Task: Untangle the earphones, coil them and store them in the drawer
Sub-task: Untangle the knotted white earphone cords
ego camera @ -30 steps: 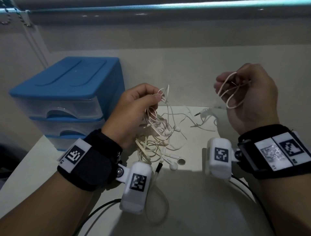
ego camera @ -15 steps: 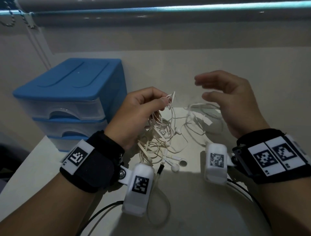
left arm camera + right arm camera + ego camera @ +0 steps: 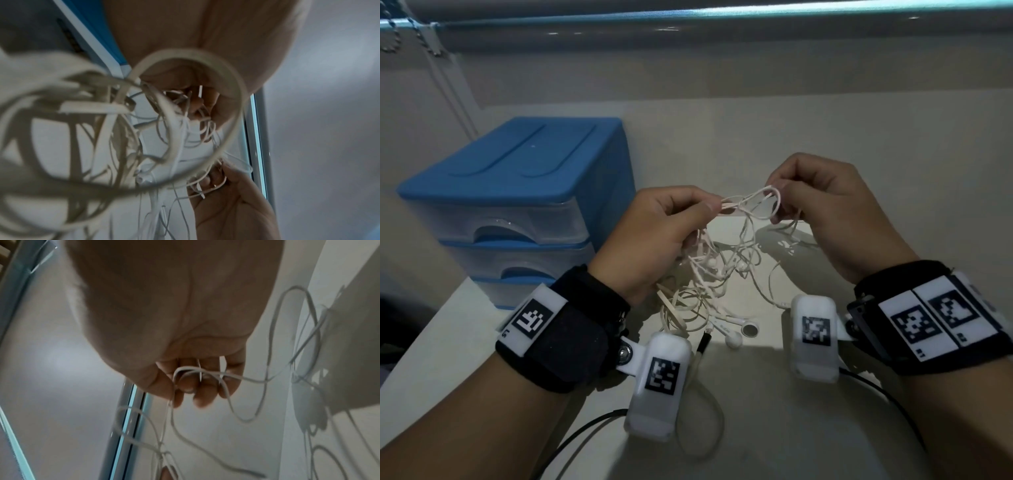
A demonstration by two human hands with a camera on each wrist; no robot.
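Note:
A tangle of white earphones (image 3: 709, 284) hangs between my hands above the white table, its earbuds (image 3: 743, 334) lying on the surface. My left hand (image 3: 650, 236) pinches a bunch of cable strands at thumb and forefinger. My right hand (image 3: 822, 209) pinches a loop of the same cable (image 3: 763, 205) just to the right, fingers curled round it. In the left wrist view, flat cable loops (image 3: 185, 113) fill the picture close to the lens. In the right wrist view, thin cable (image 3: 197, 373) crosses the curled fingers (image 3: 205, 391). The blue drawer unit (image 3: 517, 205) stands at the left, its drawers closed.
A wall and a window ledge (image 3: 722, 37) run behind the table. The table's left edge (image 3: 431, 329) lies just below the drawer unit. Black sensor cables (image 3: 585, 431) trail from my wrists across the near table.
My right hand let go of the loops it held a second ago, opened, then came left and pinched a loop next to my left hand. The left hand kept its hold.

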